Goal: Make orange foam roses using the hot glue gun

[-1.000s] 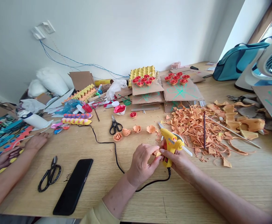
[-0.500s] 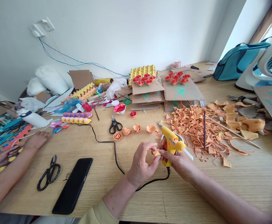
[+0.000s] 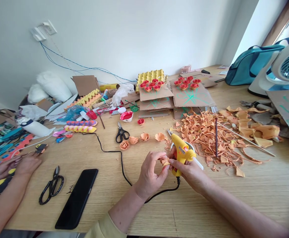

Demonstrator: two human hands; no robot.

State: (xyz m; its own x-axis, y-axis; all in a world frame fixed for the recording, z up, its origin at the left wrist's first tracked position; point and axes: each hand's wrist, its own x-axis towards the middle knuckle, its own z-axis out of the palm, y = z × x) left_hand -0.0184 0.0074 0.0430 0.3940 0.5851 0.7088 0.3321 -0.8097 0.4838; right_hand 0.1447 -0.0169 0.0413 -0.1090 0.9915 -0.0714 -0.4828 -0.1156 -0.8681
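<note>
My left hand (image 3: 151, 172) pinches a small orange paper flower piece (image 3: 164, 161) just above the wooden table (image 3: 209, 198). My right hand (image 3: 187, 172) grips a yellow hot glue gun (image 3: 180, 150) with its nozzle pointing up and away, and its fingertips also touch the flower piece. The gun's black cord (image 3: 120, 158) runs left across the table. Several finished orange paper flowers (image 3: 144, 137) lie in a row just beyond my hands. A heap of orange paper scraps (image 3: 209, 138) lies to the right.
Another person's hands (image 3: 22, 163) work at the far left among coloured paper. Black scissors (image 3: 51, 185) and a black phone (image 3: 77, 198) lie front left; smaller scissors (image 3: 121, 134) sit mid-table. Red flowers on cardboard (image 3: 184, 87), a yellow egg tray (image 3: 151, 76), a fan (image 3: 283, 69) and a teal bag (image 3: 248, 67) stand behind.
My hands have stayed put, my left fingers shifting slightly on the flower piece. The other person's hands at the left drew back toward the table edge.
</note>
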